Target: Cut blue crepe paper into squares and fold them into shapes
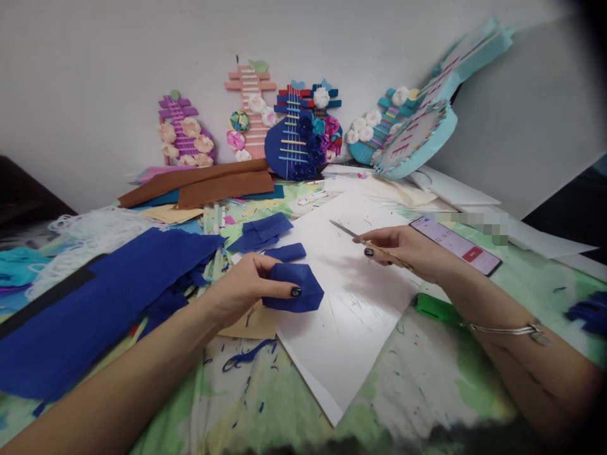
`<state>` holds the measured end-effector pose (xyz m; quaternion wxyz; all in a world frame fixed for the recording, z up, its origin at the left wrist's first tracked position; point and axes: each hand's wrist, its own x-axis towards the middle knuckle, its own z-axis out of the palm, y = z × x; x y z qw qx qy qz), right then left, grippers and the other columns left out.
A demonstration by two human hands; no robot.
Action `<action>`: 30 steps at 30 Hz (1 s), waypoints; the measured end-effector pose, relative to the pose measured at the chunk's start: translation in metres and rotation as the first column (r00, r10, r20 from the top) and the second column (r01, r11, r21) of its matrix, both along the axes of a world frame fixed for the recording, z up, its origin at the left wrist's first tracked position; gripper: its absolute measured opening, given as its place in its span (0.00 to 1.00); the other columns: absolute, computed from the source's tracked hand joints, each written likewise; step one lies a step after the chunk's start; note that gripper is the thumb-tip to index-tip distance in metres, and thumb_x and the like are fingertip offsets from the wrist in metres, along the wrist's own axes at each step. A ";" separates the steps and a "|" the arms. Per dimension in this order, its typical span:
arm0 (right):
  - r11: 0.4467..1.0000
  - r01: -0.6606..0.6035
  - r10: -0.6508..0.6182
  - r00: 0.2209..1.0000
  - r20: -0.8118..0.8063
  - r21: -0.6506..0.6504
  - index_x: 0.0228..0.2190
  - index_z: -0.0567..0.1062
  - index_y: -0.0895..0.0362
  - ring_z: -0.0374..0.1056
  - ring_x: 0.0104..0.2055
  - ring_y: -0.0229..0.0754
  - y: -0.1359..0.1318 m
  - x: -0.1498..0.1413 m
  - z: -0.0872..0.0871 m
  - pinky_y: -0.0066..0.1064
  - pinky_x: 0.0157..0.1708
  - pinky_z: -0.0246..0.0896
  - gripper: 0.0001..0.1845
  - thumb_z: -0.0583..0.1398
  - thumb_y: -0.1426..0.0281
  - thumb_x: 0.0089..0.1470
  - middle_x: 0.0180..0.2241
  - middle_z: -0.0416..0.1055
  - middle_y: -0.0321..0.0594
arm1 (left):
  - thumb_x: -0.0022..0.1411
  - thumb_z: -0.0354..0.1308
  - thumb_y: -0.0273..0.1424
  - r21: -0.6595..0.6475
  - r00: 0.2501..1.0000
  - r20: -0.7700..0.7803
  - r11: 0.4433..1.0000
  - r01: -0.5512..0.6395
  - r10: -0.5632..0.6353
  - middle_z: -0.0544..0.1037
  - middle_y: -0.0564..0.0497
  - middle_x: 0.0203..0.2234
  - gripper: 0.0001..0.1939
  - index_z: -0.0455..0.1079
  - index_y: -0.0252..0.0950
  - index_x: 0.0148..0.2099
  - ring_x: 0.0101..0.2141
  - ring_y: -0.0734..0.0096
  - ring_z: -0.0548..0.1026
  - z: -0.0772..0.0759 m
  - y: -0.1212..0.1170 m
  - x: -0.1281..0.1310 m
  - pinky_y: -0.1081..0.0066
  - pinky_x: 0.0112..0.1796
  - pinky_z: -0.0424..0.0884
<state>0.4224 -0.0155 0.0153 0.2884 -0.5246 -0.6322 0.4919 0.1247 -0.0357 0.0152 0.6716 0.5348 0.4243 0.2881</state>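
Between the thumb and fingers of my left hand [258,284] is a cut piece of dark blue crepe paper [303,287], held over the white sheet [360,322]. My right hand [396,249] grips a pair of slim scissors [346,230], their blades together and pointing up and left, apart from the blue piece. Just beyond my left hand lie more blue cut pieces [265,230] and a small blue strip [287,252]. A large blue crepe paper sheet [109,297] spreads out at the left.
Several decorated paper instruments [289,148] stand against the wall. Brown crepe paper [222,186] and white cord [95,230] lie back left. A phone [455,243] and a green object [439,308] are by my right arm. Blue scraps dot the patterned cloth [294,392].
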 end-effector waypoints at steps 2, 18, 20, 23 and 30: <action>0.994 -0.101 0.105 0.987 -0.122 0.039 0.46 0.72 0.59 0.58 0.26 0.33 -0.007 -0.014 -0.002 0.24 0.23 0.51 0.30 0.67 0.58 0.43 0.27 0.65 0.35 | 0.39 0.72 0.29 -0.009 1.000 0.008 1.000 0.028 -0.028 0.82 0.45 0.27 0.13 0.79 0.31 0.32 0.28 0.68 0.79 0.000 0.000 -0.001 0.74 0.33 0.75; 0.900 -0.430 0.399 0.879 -0.262 -0.071 0.30 0.74 0.61 0.55 0.23 0.31 -0.050 -0.057 -0.005 0.23 0.23 0.50 0.20 0.68 0.58 0.42 0.21 0.63 0.31 | 0.46 0.69 0.31 -0.076 0.995 0.067 0.994 0.076 -0.071 0.80 0.50 0.23 0.09 0.79 0.32 0.31 0.22 0.77 0.75 0.002 -0.011 0.007 0.81 0.26 0.72; 0.907 -0.415 0.385 0.884 -0.266 -0.065 0.28 0.73 0.61 0.55 0.23 0.30 -0.053 -0.059 -0.005 0.23 0.22 0.49 0.20 0.68 0.57 0.42 0.20 0.62 0.31 | 0.44 0.70 0.32 -0.074 0.998 0.055 0.997 0.032 -0.028 0.80 0.50 0.22 0.09 0.79 0.32 0.29 0.22 0.77 0.75 0.001 -0.011 0.008 0.81 0.25 0.71; 0.921 -0.386 0.360 0.895 -0.262 -0.055 0.28 0.73 0.61 0.54 0.22 0.30 -0.054 -0.060 -0.005 0.23 0.21 0.48 0.19 0.68 0.58 0.42 0.20 0.63 0.32 | 0.43 0.70 0.32 -0.076 0.999 0.032 0.997 -0.022 0.025 0.79 0.50 0.21 0.09 0.78 0.31 0.27 0.20 0.78 0.73 0.000 -0.012 0.009 0.81 0.23 0.70; 0.942 -0.331 0.310 0.925 -0.221 -0.063 0.26 0.73 0.61 0.55 0.22 0.31 -0.053 -0.063 -0.004 0.23 0.21 0.49 0.16 0.69 0.62 0.40 0.19 0.63 0.32 | 0.44 0.69 0.33 -0.078 0.999 0.021 0.996 -0.035 0.037 0.78 0.49 0.20 0.08 0.78 0.32 0.26 0.20 0.75 0.73 0.001 -0.014 0.010 0.78 0.23 0.70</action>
